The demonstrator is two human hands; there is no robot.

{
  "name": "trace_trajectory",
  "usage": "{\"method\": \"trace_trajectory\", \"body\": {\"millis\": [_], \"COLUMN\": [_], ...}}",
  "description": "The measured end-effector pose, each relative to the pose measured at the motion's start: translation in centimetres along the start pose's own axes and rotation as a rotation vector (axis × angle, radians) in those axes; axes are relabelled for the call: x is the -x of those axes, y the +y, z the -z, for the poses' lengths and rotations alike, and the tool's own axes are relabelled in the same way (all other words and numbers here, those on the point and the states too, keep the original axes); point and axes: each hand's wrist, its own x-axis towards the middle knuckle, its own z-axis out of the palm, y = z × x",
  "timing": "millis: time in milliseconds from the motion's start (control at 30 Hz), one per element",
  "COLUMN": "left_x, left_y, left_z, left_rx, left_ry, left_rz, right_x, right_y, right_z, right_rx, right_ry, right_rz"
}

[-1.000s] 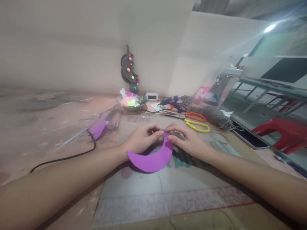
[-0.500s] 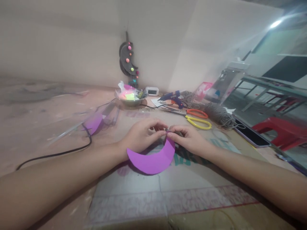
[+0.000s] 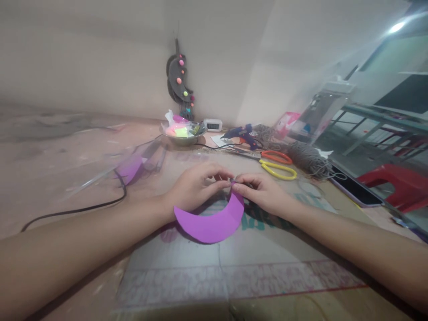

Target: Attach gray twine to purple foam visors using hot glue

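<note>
Crescent (image 3: 210,223) before scissors (image 3: 280,170) and bowl (image 3: 184,139)

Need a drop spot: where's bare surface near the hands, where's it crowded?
Free: the cardboard on the near side of the purple foam crescent; the table left of the black cable. Crowded: back right, from bowl past glue gun, scissors and grey yarn to the phone.
</note>
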Motion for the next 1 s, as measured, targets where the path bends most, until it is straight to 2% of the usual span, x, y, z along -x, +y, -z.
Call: {"method": "trace_trajectory", "body": {"millis": [233, 533, 1000], "left_x": [0.04, 0.03, 0.12], "left_y": [0.23, 0.33, 0.43], "left_z": [0.10, 0.06, 0.15], "left_rx": [-0.032, -0.032, -0.042], "left_ry": [-0.013, -0.041, -0.036], "left_rz": [-0.021, -0.009, -0.016], "right_x": [0.06, 0.25, 0.22], "right_y": [-0.27, 0.05, -0.24], "right_z": [-0.05, -0.23, -0.18], "right_rx": [0.057, -0.085, -0.060], "right_ry": [0.001, 0.022, 0.009], "right_rz": [0.071, 0.033, 0.038]}}
